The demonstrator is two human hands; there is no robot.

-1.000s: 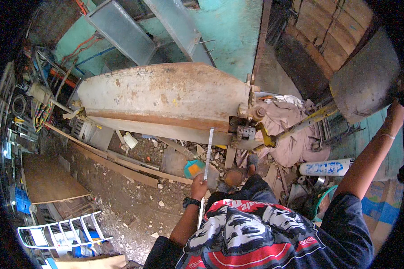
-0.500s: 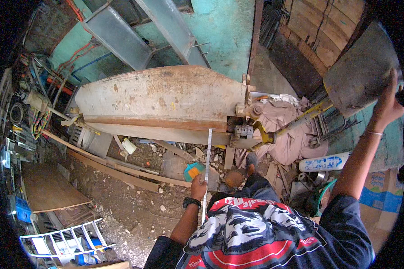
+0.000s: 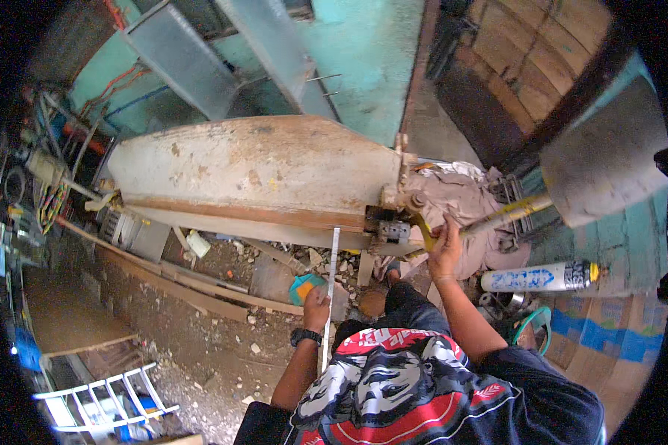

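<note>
My left hand [image 3: 317, 310], with a dark watch at the wrist, is closed around a long, thin, pale metal strip [image 3: 331, 278]. The strip's far end reaches the front edge of a large sheet-metal bending brake [image 3: 256, 167], whose plate is worn and rust-spotted. Near the brake's right end is my right hand [image 3: 444, 251], fingers apart and somewhat blurred, beside a yellow bracket [image 3: 424, 231]; contact is unclear. A yellow bar [image 3: 508, 213] runs from there to a grey, rounded metal weight [image 3: 605, 152]. Close behind my left hand shows a teal and orange object [image 3: 303, 288].
A white cylinder [image 3: 534, 278] with blue markings lies at right, near a cardboard box [image 3: 608, 334]. Crumpled cloth [image 3: 471, 196] covers the area behind the bracket. Boards [image 3: 185, 284] and rubble lie on the floor. A white rack [image 3: 107, 400] stands at lower left.
My right hand has left the grey weight and come inward to the yellow bracket. My left hand still grips the metal strip. The whole view has shifted slightly.
</note>
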